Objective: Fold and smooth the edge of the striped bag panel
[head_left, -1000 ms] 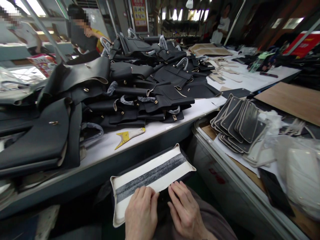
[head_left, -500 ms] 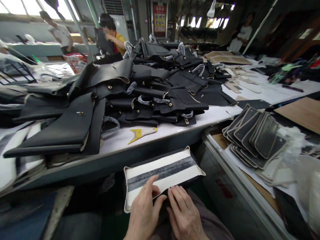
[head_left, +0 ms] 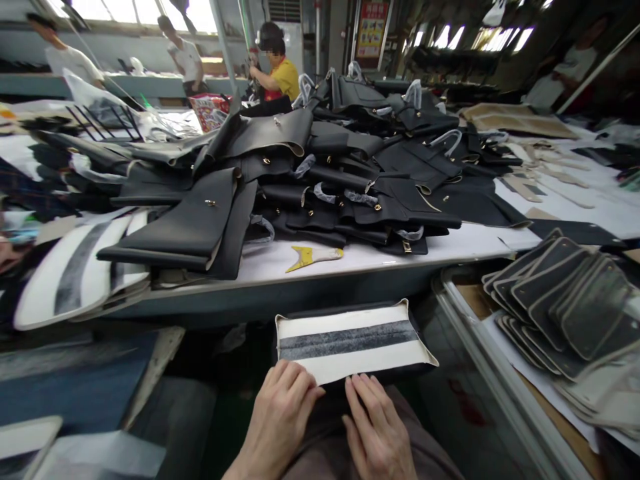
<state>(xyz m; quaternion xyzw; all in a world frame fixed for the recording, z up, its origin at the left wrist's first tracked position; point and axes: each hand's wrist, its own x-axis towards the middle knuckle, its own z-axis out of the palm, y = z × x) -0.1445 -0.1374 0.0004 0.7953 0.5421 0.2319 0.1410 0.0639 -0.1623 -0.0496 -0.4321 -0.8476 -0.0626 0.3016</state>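
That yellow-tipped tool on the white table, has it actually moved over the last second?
No. The yellow-tipped tool lies at the same spot before the pile of black bags, near the table edge. Its shift in the picture comes from the head camera turning.

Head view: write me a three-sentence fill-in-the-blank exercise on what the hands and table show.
1. Both hands, left hand and right hand, rest on the near edge of a white panel with a ____ stripe along its middle.
2. The small tool on the table has a ____ tip.
3. The bags heaped on the table are ____.

Missing words: grey; yellow; black
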